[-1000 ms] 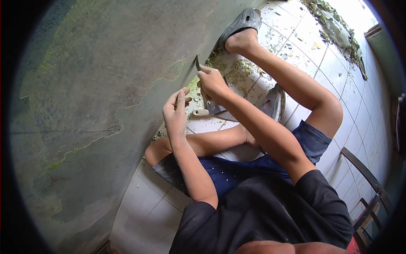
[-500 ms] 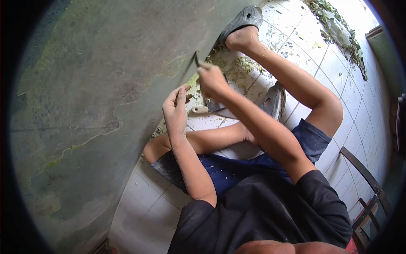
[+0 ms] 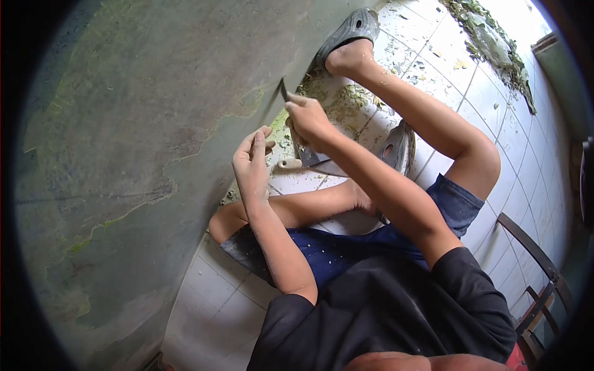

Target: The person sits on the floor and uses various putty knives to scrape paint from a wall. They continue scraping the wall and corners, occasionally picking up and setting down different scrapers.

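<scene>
My remote view, twelve o'clock: right hand (image 3: 309,121) clenching blade (image 3: 284,90); slipping on wall (image 3: 136,117), it could nick loosely spread left hand (image 3: 251,166), ten o'clock

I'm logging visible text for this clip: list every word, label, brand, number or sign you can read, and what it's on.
None: no text can be read.
The wall shows patches and lines, no lettering.
The black T-shirt shows no legible print.
Any markings on the dark blade in the right hand or the clear plastic are too small to tell.
</scene>
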